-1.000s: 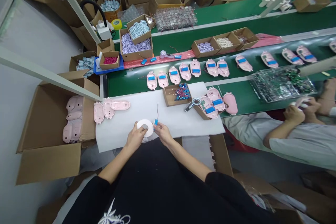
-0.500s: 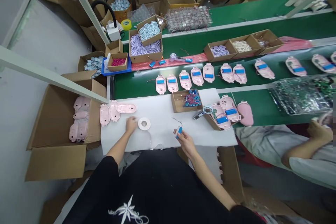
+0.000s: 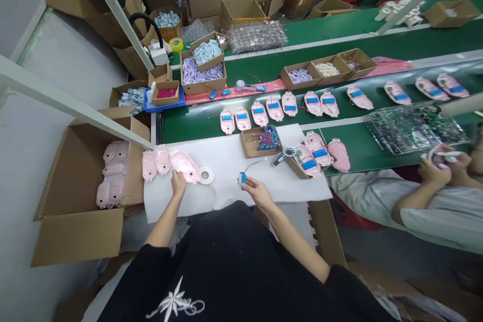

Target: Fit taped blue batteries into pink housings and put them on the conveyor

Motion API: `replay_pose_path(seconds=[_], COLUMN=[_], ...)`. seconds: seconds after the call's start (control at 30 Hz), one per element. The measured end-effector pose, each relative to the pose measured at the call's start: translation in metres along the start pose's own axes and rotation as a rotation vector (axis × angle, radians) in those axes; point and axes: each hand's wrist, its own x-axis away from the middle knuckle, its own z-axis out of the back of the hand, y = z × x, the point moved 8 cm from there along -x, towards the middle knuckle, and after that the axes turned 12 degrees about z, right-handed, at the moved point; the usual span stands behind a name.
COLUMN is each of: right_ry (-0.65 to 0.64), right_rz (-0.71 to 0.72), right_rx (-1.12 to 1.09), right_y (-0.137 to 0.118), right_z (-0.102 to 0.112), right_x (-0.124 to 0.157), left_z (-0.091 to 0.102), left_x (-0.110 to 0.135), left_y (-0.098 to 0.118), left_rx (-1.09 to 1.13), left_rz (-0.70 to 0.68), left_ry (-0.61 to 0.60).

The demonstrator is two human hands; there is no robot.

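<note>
While the left hand (image 3: 178,184) curls its fingers over the near edge of a pink housing shell (image 3: 185,165), left of the frame's centre, the right hand (image 3: 255,192) pinches a small blue battery cell (image 3: 242,179) between thumb and fingertips near the centre. Its thin wire (image 3: 253,163) trails upward over the white foam sheet (image 3: 226,158). A white tape roll (image 3: 206,175) lies just beside the shell.

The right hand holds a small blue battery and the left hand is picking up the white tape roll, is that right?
Not quite. In the head view the left hand holds the pink shell; the white tape roll lies unheld beside it. The right hand does hold the small blue battery.
</note>
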Motion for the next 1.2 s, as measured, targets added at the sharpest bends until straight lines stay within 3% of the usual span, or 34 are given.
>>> replay_pose_path(seconds=[0.1, 0.23, 0.3, 0.37, 0.53, 0.7, 0.83, 0.97, 1.07, 1.13, 1.2], right_ry=[-0.192, -0.448, -0.544, -0.594, -0.581, -0.502, -0.460, -0.461, -0.261, -0.045, 0.034], right_rz=[0.165, 0.608, 0.782, 0.866, 0.863, 0.822, 0.720, 0.601, 0.511, 0.394, 0.272], right_rx=[0.219, 0.679, 0.880, 1.021, 1.132, 1.116, 1.124, 1.081, 0.898, 0.659, 0.362], right_y=[-0.030, -0.067, -0.070, -0.064, -0.042, -0.024, -0.013, -0.011, -0.022, -0.026, -0.024], right_z=[-0.046, -0.107, -0.126, -0.134, -0.125, -0.117, -0.111, -0.095, -0.063, -0.034, -0.018], right_x=[-0.007, 0.000, 0.006, 0.010, 0.013, 0.009, -0.004, -0.024, -0.048, -0.066, -0.084], left_z=[0.003, -0.011, -0.015, -0.017, -0.018, -0.024, -0.042, -0.071, -0.092, -0.108, -0.125], left_x=[0.052, 0.114, 0.136, 0.149, 0.158, 0.164, 0.159, 0.132, 0.101, 0.087, 0.083], left_y=[-0.001, 0.015, 0.027, 0.035, 0.041, 0.049, 0.054, 0.067, 0.096, 0.122, 0.144], left_rx=[-0.038, -0.133, -0.188, -0.224, -0.268, -0.253, -0.264, -0.151, -0.055, -0.051, -0.082], left_rz=[-0.093, -0.233, -0.311, -0.343, -0.338, -0.420, -0.485, -0.463, -0.423, -0.442, -0.494], left_ry=[-0.138, -0.292, -0.314, -0.322, -0.350, -0.371, -0.341, -0.357, -0.366, -0.397, -0.451])
